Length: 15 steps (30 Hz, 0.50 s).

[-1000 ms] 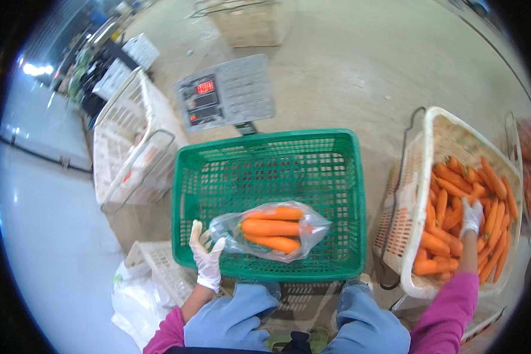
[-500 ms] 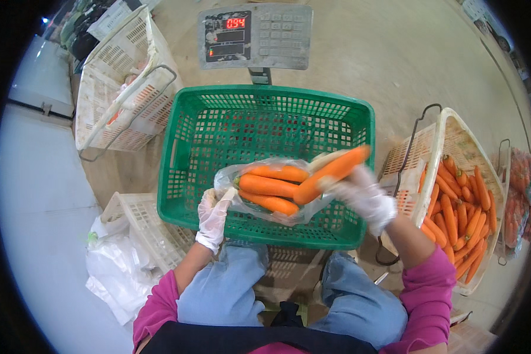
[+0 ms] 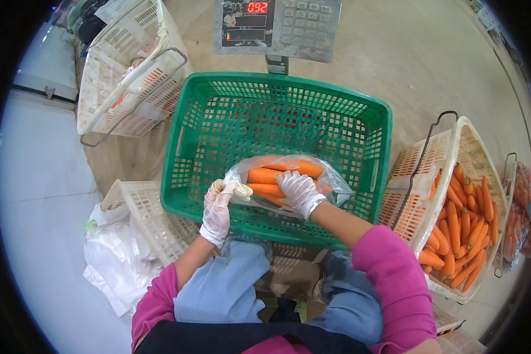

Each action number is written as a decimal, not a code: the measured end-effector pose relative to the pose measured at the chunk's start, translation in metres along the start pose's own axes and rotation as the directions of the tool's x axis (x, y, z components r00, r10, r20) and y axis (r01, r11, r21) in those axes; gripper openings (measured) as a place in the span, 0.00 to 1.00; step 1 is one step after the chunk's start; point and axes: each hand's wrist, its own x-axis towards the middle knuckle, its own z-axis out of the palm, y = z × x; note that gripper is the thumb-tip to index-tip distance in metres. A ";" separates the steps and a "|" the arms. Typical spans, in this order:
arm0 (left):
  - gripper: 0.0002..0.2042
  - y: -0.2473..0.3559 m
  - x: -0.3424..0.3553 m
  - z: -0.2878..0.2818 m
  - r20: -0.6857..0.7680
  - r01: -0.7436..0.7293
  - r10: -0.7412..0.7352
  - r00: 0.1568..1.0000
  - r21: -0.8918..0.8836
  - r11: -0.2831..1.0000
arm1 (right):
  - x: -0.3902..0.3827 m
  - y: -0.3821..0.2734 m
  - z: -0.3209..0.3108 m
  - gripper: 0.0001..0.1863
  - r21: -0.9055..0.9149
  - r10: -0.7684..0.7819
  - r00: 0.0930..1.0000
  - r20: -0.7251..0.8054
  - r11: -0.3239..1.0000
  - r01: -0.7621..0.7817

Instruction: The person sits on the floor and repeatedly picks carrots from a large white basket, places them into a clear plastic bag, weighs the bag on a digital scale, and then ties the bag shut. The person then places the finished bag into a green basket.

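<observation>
A clear plastic bag (image 3: 336, 184) of orange carrots (image 3: 264, 176) lies in the near part of a green plastic basket (image 3: 177, 187). My gloved left hand (image 3: 216, 211) is closed on the bag's left end, where pale gathered material shows at the fingertips. Over the carrots, my gloved right hand (image 3: 301, 193) curls its fingers around a carrot near the middle of the bag. Whether those fingers are inside the bag or on top of it, I cannot tell. The right hand covers part of the lower carrots.
Behind the basket stands a scale display (image 3: 277, 28) with lit red digits. A white crate of loose carrots (image 3: 459, 141) tilts at the right, near bagged carrots (image 3: 518, 197). Another white crate (image 3: 124, 74) stands far left. White plastic bags (image 3: 121, 268) hang over a low crate (image 3: 153, 221).
My right hand has moved left and down with a carrot, from above the bag's right side onto the carrots. My left hand still holds the bag's left end. The view has shifted slightly.
</observation>
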 end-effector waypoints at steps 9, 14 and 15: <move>0.27 -0.008 -0.016 -0.047 -0.257 -0.336 0.474 0.842 0.436 0.835 | -0.061 -0.014 -0.102 0.15 0.416 -0.095 0.949 -0.299 0.882 0.220; 0.32 -0.011 -0.029 -0.045 -0.277 -0.271 0.438 0.855 0.481 0.834 | -0.066 -0.027 -0.119 0.19 0.357 -0.198 0.964 -0.177 0.900 0.250; 0.32 -0.011 -0.026 -0.038 -0.222 -0.275 0.444 0.868 0.530 0.802 | -0.064 -0.022 -0.114 0.20 0.298 -0.216 0.963 -0.159 0.920 0.255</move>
